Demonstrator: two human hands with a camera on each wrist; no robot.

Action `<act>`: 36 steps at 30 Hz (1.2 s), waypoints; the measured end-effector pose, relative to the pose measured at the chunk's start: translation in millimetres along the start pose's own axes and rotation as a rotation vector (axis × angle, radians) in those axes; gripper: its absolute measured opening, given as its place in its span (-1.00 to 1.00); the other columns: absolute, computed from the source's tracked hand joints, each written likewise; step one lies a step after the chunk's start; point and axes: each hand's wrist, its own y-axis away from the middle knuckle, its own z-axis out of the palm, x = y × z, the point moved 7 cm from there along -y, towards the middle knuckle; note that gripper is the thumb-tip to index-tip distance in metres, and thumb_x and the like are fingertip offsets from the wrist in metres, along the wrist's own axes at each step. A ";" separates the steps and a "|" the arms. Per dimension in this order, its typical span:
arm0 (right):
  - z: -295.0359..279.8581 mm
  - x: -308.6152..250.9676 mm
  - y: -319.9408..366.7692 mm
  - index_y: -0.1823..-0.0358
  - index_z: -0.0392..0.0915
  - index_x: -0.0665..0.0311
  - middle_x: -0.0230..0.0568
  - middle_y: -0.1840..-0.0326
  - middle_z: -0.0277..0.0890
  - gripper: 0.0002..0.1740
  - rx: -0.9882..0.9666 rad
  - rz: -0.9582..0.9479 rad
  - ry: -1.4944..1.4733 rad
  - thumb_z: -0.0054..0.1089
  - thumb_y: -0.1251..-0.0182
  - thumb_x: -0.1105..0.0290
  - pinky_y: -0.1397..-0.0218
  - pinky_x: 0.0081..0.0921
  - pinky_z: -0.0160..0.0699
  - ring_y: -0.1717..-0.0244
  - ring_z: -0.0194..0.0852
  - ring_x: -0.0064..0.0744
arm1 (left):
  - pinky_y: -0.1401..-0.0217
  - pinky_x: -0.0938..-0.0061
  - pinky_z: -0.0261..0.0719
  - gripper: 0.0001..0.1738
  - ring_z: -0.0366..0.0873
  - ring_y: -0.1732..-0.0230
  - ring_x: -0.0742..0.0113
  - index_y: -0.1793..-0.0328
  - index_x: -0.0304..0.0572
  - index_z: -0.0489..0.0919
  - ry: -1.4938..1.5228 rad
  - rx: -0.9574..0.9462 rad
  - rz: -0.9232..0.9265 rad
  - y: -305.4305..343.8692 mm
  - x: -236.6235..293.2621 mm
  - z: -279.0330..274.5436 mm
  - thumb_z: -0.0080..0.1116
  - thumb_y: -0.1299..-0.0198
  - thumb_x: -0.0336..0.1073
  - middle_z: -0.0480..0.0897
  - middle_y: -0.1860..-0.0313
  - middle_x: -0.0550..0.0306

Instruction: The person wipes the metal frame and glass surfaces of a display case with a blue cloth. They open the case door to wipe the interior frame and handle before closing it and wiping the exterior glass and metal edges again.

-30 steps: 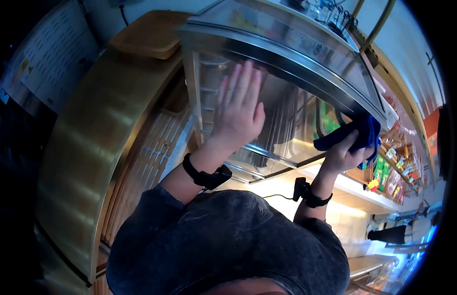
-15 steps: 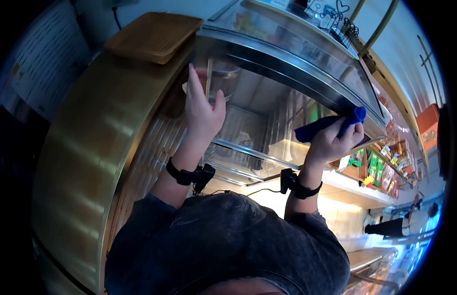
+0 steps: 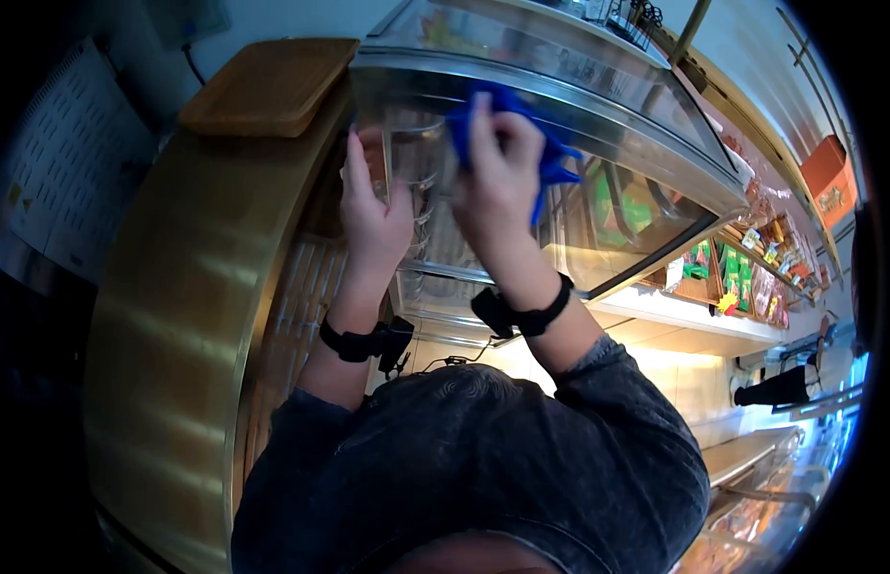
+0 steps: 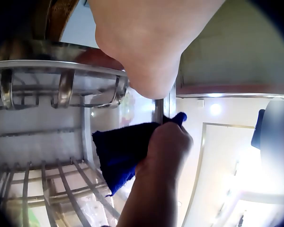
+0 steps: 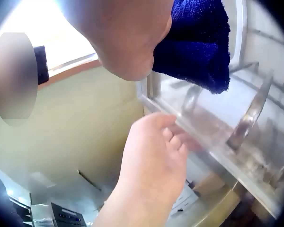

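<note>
My right hand (image 3: 497, 182) grips a bunched dark blue cloth (image 3: 552, 172) against the front of a glass display cabinet (image 3: 646, 124). Loose cloth (image 4: 125, 149) spreads beside the right hand in the left wrist view; its terry-like pile shows in the right wrist view. The left hand (image 3: 373, 210) is at the cabinet's left edge, with fingers extended upward and thumb apart from them. Blurred left fingertips (image 5: 173, 138) lie right at the clear panel's frame (image 5: 208, 146) in the right wrist view. Curved metal pieces (image 5: 251, 116) show behind the panel.
A brown wooden tray (image 3: 268, 86) sits on the gold-toned counter (image 3: 186, 297) at left. A slatted rack (image 3: 296, 297) lies between counter and cabinet. Packaged goods (image 3: 741, 282) fill shelves at right. Wire stands (image 3: 641, 17) are atop the cabinet. Another person (image 3: 780, 387) is far right.
The right hand has carried the cloth from the cabinet's right side leftward and up across its front. The left hand has moved off the front glass to the left edge.
</note>
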 end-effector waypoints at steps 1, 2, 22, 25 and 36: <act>11.4 -7.2 -0.4 -0.26 0.47 0.48 -0.04 0.07 0.37 -0.26 -0.054 -0.014 -0.035 0.20 0.15 0.67 0.09 -0.38 0.59 0.09 0.46 -0.08 | -0.30 0.30 0.44 -0.19 0.49 -0.24 0.07 -0.57 -0.41 0.03 0.017 -0.007 -0.001 0.5 -12.6 -1.6 0.08 -0.20 -0.55 0.45 -0.30 -0.16; 18.4 -13.5 -2.0 -0.26 0.46 0.46 -0.07 0.06 0.36 -0.26 -0.057 -0.024 -0.045 0.21 0.14 0.64 0.11 -0.37 0.59 0.09 0.46 -0.10 | -0.31 0.25 0.44 -0.20 0.49 -0.29 -0.04 -0.57 -0.38 0.05 0.034 -0.016 -0.003 -0.3 -15.2 -1.4 0.09 -0.19 -0.52 0.45 -0.32 -0.25; -134.9 122.2 41.3 -0.19 0.60 0.31 -0.04 0.07 0.39 -0.42 0.036 0.049 0.412 0.07 -0.07 0.74 -0.12 -0.34 0.44 0.04 0.44 -0.10 | -0.34 0.23 0.42 -0.22 0.47 -0.29 -0.03 -0.54 -0.47 0.02 -0.068 -0.019 0.000 3.7 -4.1 -1.8 0.06 -0.24 -0.45 0.44 -0.31 -0.22; -170.4 156.4 47.0 -0.22 0.56 0.36 -0.02 0.07 0.41 -0.40 0.236 0.153 0.412 -0.07 -0.08 0.74 -0.16 -0.30 0.41 0.03 0.42 -0.08 | -0.34 0.23 0.42 -0.23 0.48 -0.30 -0.04 -0.54 -0.48 0.02 -0.095 -0.019 0.003 4.9 -5.6 -2.7 0.06 -0.24 -0.46 0.44 -0.31 -0.23; -220.7 194.8 54.9 -0.19 0.51 0.52 0.11 0.00 0.45 -0.47 0.373 0.411 0.568 -0.14 -0.17 0.54 -0.28 -0.27 0.30 -0.04 0.39 0.00 | -0.28 0.35 0.44 -0.19 0.51 -0.17 0.16 -0.58 -0.41 0.00 -0.034 -0.044 0.002 6.1 -10.6 -0.5 0.09 -0.22 -0.56 0.48 -0.27 -0.09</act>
